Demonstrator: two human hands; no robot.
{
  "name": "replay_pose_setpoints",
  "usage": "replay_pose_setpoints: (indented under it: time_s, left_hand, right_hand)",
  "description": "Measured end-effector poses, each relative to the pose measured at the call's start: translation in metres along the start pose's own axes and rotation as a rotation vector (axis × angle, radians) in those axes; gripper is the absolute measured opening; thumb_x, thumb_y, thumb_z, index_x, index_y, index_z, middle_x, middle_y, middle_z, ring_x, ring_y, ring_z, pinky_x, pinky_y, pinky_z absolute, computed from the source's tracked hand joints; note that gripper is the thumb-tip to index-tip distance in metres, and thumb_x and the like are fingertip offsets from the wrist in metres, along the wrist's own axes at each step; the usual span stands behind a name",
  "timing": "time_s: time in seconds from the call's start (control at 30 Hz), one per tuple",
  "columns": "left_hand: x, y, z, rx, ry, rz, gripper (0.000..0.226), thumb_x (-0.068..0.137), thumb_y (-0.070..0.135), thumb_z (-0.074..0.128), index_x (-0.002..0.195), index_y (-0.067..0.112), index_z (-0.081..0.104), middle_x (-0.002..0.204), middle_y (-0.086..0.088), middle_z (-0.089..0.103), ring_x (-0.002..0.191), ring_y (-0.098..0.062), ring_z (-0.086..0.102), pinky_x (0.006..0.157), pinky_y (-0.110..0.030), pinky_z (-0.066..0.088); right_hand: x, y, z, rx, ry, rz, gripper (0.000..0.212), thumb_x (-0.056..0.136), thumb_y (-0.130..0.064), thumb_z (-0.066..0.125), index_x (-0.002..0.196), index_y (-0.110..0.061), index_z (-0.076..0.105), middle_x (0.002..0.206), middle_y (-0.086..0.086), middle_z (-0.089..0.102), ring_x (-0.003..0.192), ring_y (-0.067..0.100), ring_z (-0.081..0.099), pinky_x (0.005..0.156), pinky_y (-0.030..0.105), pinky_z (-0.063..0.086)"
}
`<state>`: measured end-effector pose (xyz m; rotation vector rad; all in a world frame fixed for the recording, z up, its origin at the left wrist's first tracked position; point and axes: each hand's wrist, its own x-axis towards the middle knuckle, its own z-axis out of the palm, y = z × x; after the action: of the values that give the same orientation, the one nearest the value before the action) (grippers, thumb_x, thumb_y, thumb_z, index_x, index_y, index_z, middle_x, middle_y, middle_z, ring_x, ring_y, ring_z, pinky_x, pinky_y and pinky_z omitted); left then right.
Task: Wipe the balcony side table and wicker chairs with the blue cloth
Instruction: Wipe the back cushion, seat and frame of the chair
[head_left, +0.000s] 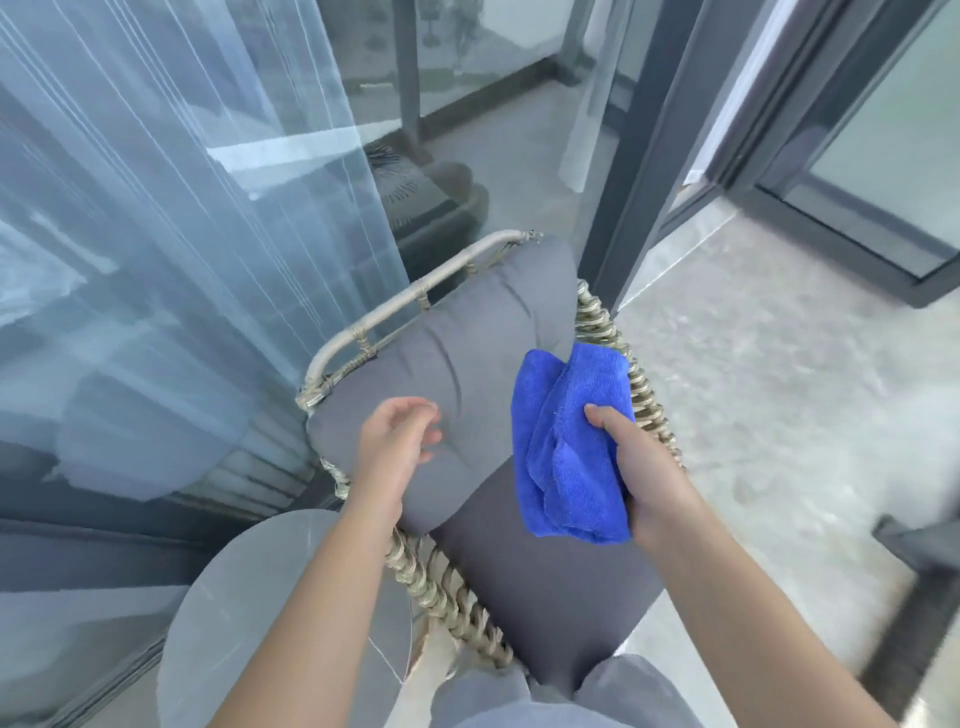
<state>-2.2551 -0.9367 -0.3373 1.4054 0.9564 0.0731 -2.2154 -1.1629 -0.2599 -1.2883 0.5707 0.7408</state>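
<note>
A wicker chair (647, 400) with a woven rope rim stands below me, holding a grey back cushion (467, 332) and a darker grey seat cushion (545, 587). My right hand (644, 478) grips a bunched blue cloth (566, 447) over the chair's right side, above where the two cushions meet. My left hand (397, 441) hovers at the lower left of the back cushion, fingers loosely curled and holding nothing. The round grey side table (249, 613) sits to the chair's left, partly under my left forearm.
A glass wall with sheer curtain (171, 234) runs along the left, close behind the chair. A dark door frame post (644, 171) rises just right of the chair back. Pale balcony floor (779, 389) spreads to the right, with a dark object (919, 587) at the right edge.
</note>
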Motion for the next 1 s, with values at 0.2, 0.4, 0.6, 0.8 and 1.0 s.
replay_pose_setpoints:
  time_s: [0.2, 0.4, 0.6, 0.8, 1.0]
  left_hand:
    - [0.055, 0.003, 0.026, 0.509, -0.002, 0.265, 0.042, 0.091, 0.033, 0.072, 0.129, 0.021, 0.060, 0.135, 0.003, 0.060, 0.131, -0.019, 0.054, 0.107, -0.038, 0.043]
    - [0.130, 0.016, 0.052, 1.088, -0.015, 0.368, 0.084, 0.084, 0.051, 0.076, 0.153, 0.021, 0.037, 0.160, -0.006, 0.035, 0.148, -0.031, 0.032, 0.115, -0.052, 0.035]
    - [0.177, -0.019, 0.077, 1.366, 0.027, 0.374, 0.105, 0.077, 0.060, 0.079, 0.154, 0.013, 0.026, 0.163, -0.023, 0.025, 0.153, -0.039, 0.020, 0.123, -0.057, 0.019]
    - [0.183, -0.024, 0.082, 1.341, 0.075, 0.437, 0.114, 0.075, 0.064, 0.080, 0.156, 0.011, 0.019, 0.160, -0.028, 0.027, 0.146, -0.045, 0.030, 0.116, -0.059, 0.025]
    - [0.182, -0.009, 0.086, 1.339, 0.098, 0.327, 0.107, 0.076, 0.068, 0.078, 0.146, -0.001, 0.036, 0.150, -0.028, 0.045, 0.140, -0.044, 0.042, 0.113, -0.055, 0.032]
  right_hand:
    - [0.005, 0.002, -0.032, 0.066, 0.103, 0.019, 0.029, 0.097, -0.036, 0.065, 0.115, -0.015, 0.071, 0.094, 0.007, 0.080, 0.080, 0.026, 0.075, 0.075, 0.037, 0.056]
    - [0.010, -0.010, -0.042, 0.115, 0.131, -0.012, 0.021, 0.099, -0.031, 0.064, 0.112, -0.015, 0.069, 0.088, 0.003, 0.080, 0.071, 0.019, 0.077, 0.070, 0.033, 0.056]
    - [0.012, -0.010, -0.079, 0.178, 0.243, -0.006, 0.025, 0.097, -0.033, 0.066, 0.114, -0.014, 0.069, 0.095, 0.006, 0.080, 0.076, 0.021, 0.077, 0.067, 0.031, 0.058]
    - [0.015, -0.006, -0.099, 0.212, 0.296, 0.015, 0.024, 0.097, -0.031, 0.067, 0.113, -0.014, 0.069, 0.093, 0.007, 0.080, 0.074, 0.023, 0.076, 0.066, 0.032, 0.058]
    - [0.017, 0.002, -0.103, 0.193, 0.282, 0.049, 0.029, 0.097, -0.031, 0.067, 0.117, -0.011, 0.068, 0.104, 0.012, 0.079, 0.080, 0.026, 0.075, 0.071, 0.034, 0.059]
